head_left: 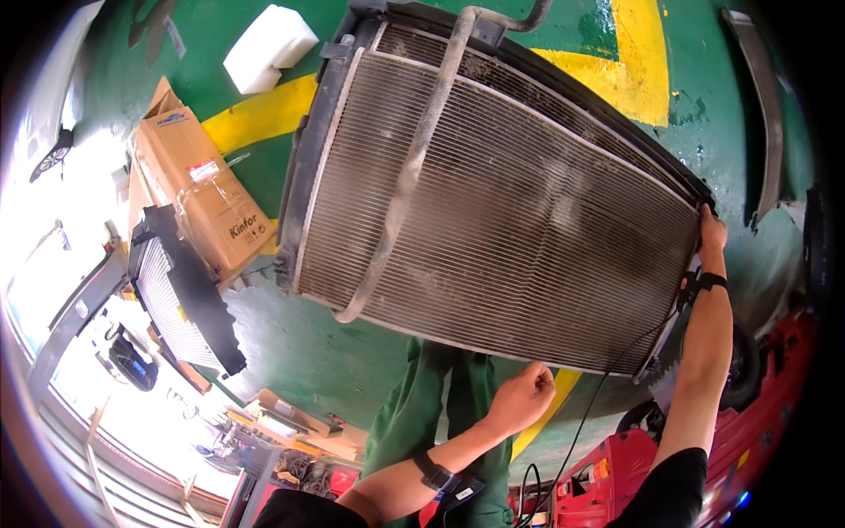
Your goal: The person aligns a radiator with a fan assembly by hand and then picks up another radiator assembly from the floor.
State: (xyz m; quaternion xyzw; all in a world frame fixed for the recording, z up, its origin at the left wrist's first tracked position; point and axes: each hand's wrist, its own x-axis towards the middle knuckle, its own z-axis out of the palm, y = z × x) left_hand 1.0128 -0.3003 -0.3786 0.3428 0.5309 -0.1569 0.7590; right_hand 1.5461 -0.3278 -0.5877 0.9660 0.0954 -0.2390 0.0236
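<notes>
A large, dusty radiator [502,202] with fine horizontal fins and a dark frame fills the middle of the head view, tilted. Across its left part runs a grey, dirty hose [407,185], bent at the top. My right hand [713,231] grips the radiator's frame at its right edge; some of the fingers are hidden. Just below the lower edge is my left hand [528,392], closed with the fingers curled in. Whether anything small is in it cannot be made out. Both wrists wear dark straps.
On the green floor at left stand a cardboard box [198,185] and a second radiator [180,295]. White foam [268,48] lies at the top left. A long dark trim piece [761,114] lies at far right. Red equipment [607,471] is at lower right, with a thin black cable [606,377] nearby.
</notes>
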